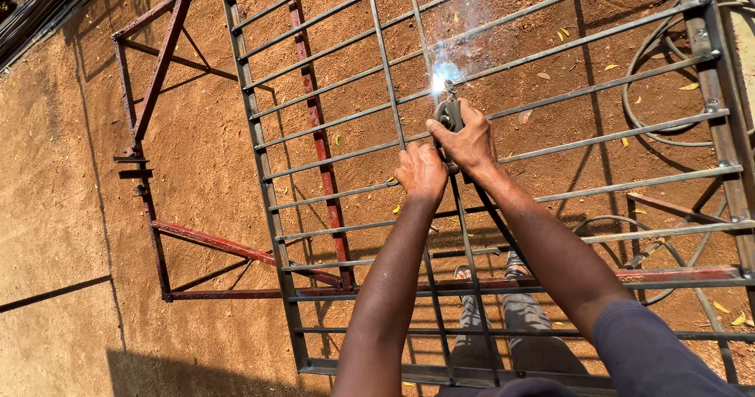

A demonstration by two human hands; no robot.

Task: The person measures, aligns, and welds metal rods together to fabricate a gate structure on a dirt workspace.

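A grey metal grille (259, 141) of crossed bars lies flat on a stand above brown earth. My right hand (469, 140) grips a welding electrode holder (449, 112); its tip touches a bar crossing, where a bright white-blue arc (442, 77) flares with thin smoke above it. My left hand (421, 172) sits just to the left of the right hand, closed around a vertical bar of the grille. Both forearms reach up from the bottom of the view.
A red-painted metal frame (161, 66) stands under and to the left of the grille. Grey cables (653, 133) coil on the ground at the right. My feet in sandals (489, 271) show below the bars. Dry leaves dot the earth.
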